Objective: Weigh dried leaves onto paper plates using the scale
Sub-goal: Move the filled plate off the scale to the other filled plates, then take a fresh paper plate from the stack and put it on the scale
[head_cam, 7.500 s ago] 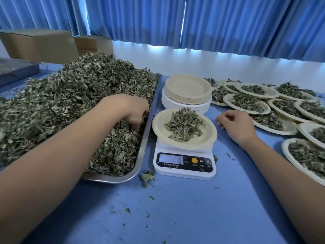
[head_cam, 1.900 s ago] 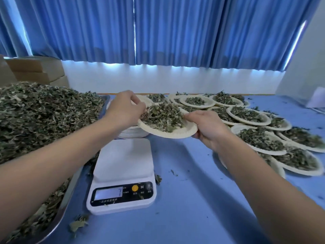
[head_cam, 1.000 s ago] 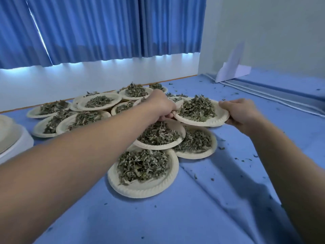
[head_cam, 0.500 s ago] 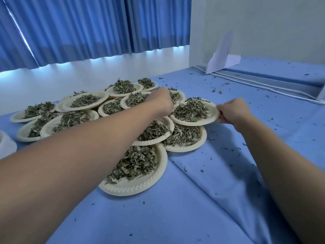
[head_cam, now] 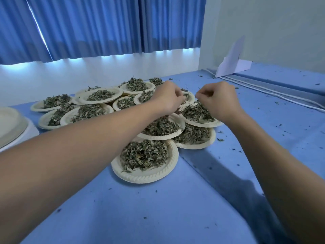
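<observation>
Above overlapping round cream paper plates (head_cam: 146, 178), left hand (head_cam: 168, 100) and right hand (head_cam: 219, 101) curl empty; a bump could spill green dried leaves (head_cam: 144, 154).

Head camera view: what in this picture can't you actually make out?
- Head view: the left hand shows only its back, so whether its curled fingers pinch anything is hidden.
- Head view: the right hand has its fingers curled too. Anything between them is too small to tell.
- Head view: the stack of empty plates is cut off by the left edge, so it can't be counted.
- The scale lies outside the frame.
</observation>
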### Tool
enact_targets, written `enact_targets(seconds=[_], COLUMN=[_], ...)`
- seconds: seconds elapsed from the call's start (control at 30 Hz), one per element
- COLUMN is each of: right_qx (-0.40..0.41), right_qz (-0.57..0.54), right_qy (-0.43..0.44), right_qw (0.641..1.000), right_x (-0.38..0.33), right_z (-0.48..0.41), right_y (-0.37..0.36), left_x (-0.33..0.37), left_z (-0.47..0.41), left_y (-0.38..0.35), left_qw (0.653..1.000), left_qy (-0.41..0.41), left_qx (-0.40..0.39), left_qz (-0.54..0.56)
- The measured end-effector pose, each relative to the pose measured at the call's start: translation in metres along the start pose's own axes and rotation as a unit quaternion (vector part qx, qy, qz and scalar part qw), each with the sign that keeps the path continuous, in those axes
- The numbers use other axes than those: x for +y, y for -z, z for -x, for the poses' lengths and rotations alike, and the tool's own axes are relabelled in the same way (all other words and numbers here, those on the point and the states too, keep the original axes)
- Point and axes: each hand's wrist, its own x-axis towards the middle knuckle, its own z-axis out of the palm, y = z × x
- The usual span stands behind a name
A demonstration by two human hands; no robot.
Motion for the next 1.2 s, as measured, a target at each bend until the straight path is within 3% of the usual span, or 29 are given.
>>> enact_targets(seconds=[0.17, 0.4, 0.6, 0.77, 1.03, 1.2], right_qx=[-0.023, -0.101, -0.222, -0.285, -0.310, -0.284], right_qz=[-0.056, -0.091, -0.065, 0.009, 0.058, 0.116], right_qy=[0.109, 0.270, 0.374, 0.439, 0.481, 0.528], right_qw=[0.992, 0.953, 0.898, 0.852, 0.818, 0.792], right_x=[-0.088, -0.242, -0.351, -0.374, -0.373, -0.374], right_z=[0.021, 0.056, 0.096, 0.102, 0.085, 0.081], right_y=[-0.047, -0.132, -0.205, -0.237, -0.244, -0.243], left_x=[-0.031, -0.134, -0.216, -0.259, -0.286, -0.289], left_z=[0.040, 0.141, 0.248, 0.293, 0.290, 0.285], left_y=[0.057, 0.194, 0.285, 0.322, 0.314, 0.309], left_qw=[0.996, 0.983, 0.959, 0.952, 0.964, 0.967], left_qy=[-0.023, 0.071, 0.135, 0.122, 0.044, 0.025], left_qx=[0.014, 0.047, 0.084, 0.030, 0.044, 0.043], left_qz=[-0.082, -0.162, -0.233, -0.281, -0.257, -0.250])
